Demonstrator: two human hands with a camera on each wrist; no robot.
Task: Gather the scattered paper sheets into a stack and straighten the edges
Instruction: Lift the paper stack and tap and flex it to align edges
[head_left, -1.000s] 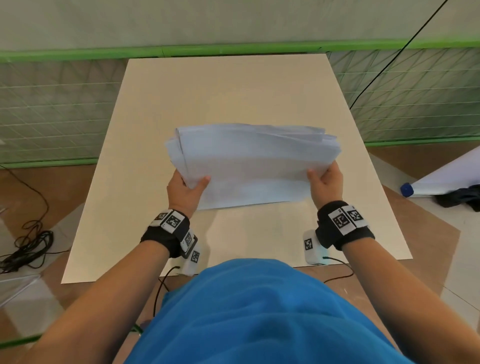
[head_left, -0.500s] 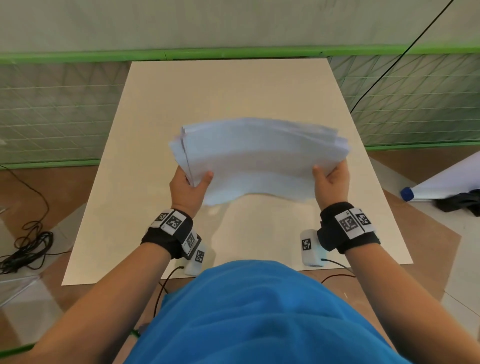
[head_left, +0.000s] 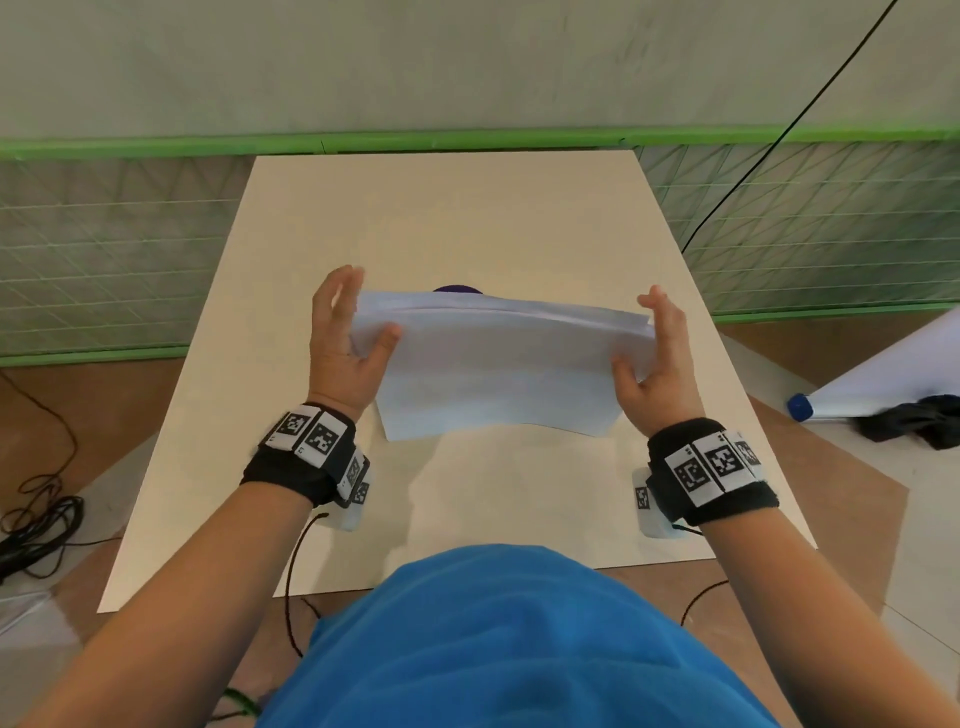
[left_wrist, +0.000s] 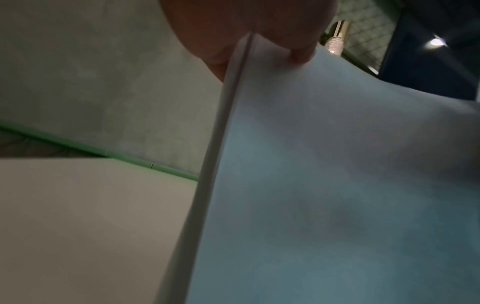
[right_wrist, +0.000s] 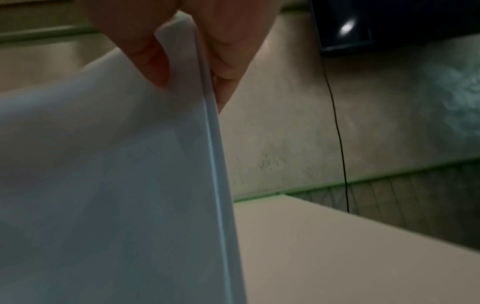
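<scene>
A stack of white paper sheets (head_left: 498, 374) stands nearly upright over the middle of the beige table (head_left: 467, 218), its lower edge close to or on the tabletop. My left hand (head_left: 343, 338) holds its left edge, thumb on the near face and fingers behind. At the right edge my right hand (head_left: 654, 358) holds it the same way. In the left wrist view the stack (left_wrist: 324, 164) shows a fairly even side edge under my left hand (left_wrist: 246, 24). The right wrist view has the stack (right_wrist: 103, 164) pinched by my right hand (right_wrist: 221, 30).
A dark rounded thing (head_left: 457, 288) peeks over the stack's top edge. Green-framed mesh fencing (head_left: 104, 249) flanks the table. A rolled white sheet with a blue cap (head_left: 883, 374) lies on the floor at right. Cables (head_left: 31, 530) lie at left.
The stack has tipped up from lying slanted in my hands to standing on its long edge. Both hands slid from the near corners to the side edges, and the sheets look more even.
</scene>
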